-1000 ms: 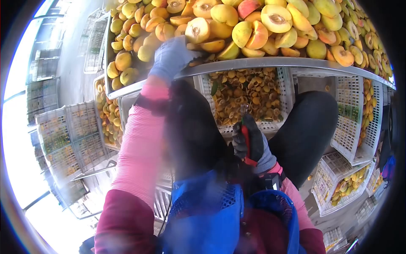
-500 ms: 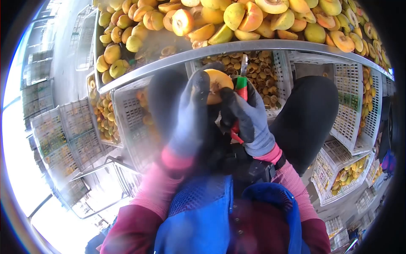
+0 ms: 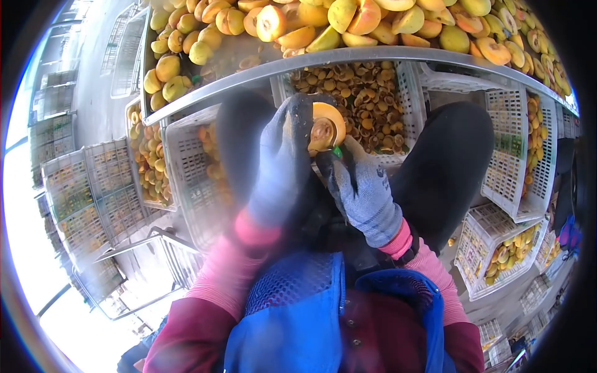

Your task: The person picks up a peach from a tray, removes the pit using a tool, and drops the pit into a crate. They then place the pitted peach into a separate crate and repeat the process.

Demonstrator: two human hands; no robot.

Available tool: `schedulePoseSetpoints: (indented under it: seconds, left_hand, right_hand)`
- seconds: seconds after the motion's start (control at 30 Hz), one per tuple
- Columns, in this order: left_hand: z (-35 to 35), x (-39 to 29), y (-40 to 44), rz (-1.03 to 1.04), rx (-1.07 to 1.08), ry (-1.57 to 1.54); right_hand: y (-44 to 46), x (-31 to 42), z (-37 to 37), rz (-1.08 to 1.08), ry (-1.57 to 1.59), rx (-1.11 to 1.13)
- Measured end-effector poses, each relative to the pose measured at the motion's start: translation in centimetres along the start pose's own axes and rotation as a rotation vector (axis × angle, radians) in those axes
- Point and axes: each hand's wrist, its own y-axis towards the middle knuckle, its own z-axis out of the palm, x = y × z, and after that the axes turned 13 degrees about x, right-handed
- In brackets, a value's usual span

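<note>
Place: a fruit-processing floor is indicated | Evidence: halved yellow-orange fruit is heaped on a grey metal-rimmed table; fruit-filled white perforated plastic crates are ranged across a grey floor | Left edge: washed out by glare, perhaps opened to daylight

Legible text: none. No label, brand, number or sign can be read.

Unreadable marking: one small dark print is located on the blue-grey back of the glove worn on the right hand. Position of the print: below the knuckles, toward the outer edge of the glove, on the side away from the left hand. The print faces the camera but is too small and indistinct to resolve; whether it consists of letters, numerals or a logo cannot be determined.
</note>
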Motion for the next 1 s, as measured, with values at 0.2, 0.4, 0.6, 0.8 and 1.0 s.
schedulePoseSetpoints:
  seconds: [0.2,0.4,0.6,0.8,1.0]
  left_hand:
    - [0.2,1.5,-1.1,0.097,0.066,0.268]
    - [-1.0,0.1,-0.5,-0.051,0.324,0.078]
    - [1.0,-0.4,-0.9,-0.251,0.176,-0.156]
    - [2.1,-1.4,-0.9,-0.406,-0.03,-0.597]
    - [2.4,-2.0,-0.8,-0.436,-0.093,-0.822]
  right_hand:
    - [-1.1,-0.6,-0.2,0.111,0.081,0.155]
    - [-3.1,-2.6,1.3,0.087,0.142,0.165]
    - [-3.7,-3.6,2.3,0.335,0.519,0.257]
    - [-3.4,-2.5,2.2,0.265,0.834,0.186]
    - [-2.7,-2.2,1.3,0.008,0.188,0.054]
